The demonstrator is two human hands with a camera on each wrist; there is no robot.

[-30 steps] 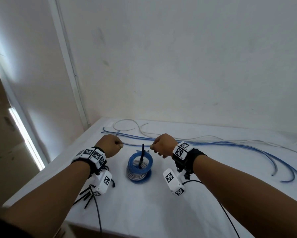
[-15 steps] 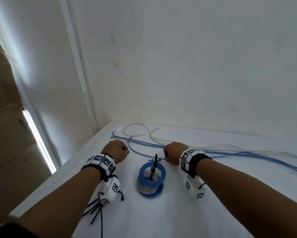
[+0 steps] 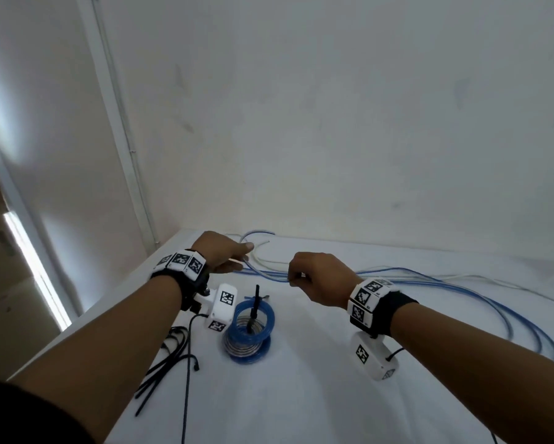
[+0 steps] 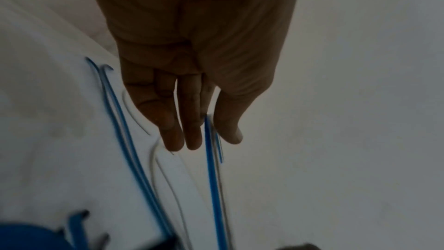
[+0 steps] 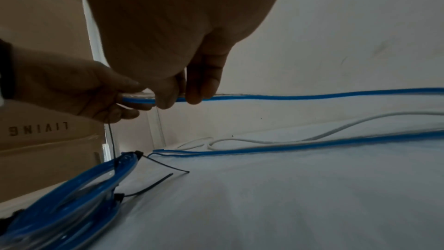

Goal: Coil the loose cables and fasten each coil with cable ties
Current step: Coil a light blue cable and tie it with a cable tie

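Observation:
A loose blue cable (image 3: 264,274) runs between my two hands above the white table (image 3: 333,395). My left hand (image 3: 242,258) pinches its end between thumb and straight fingers (image 4: 190,121), near the back left corner. My right hand (image 3: 296,278) pinches the same cable (image 5: 312,95) a short way to the right, fingers curled. In front of the hands lies a finished blue coil (image 3: 251,328) with black cable ties (image 3: 256,302) sticking up from it. More blue cable (image 3: 461,283) and a white cable (image 3: 269,259) trail loose across the back of the table.
Several loose black cable ties (image 3: 163,363) lie at the table's front left, close to the edge. A white wall (image 3: 333,123) stands right behind the table. A cardboard box (image 5: 48,149) stands left of the table, beyond its edge.
Both hands have lifted off the table with the blue cable. The left hand has reached farther back and its fingers have straightened from a fist. The cable's end loop has shifted left.

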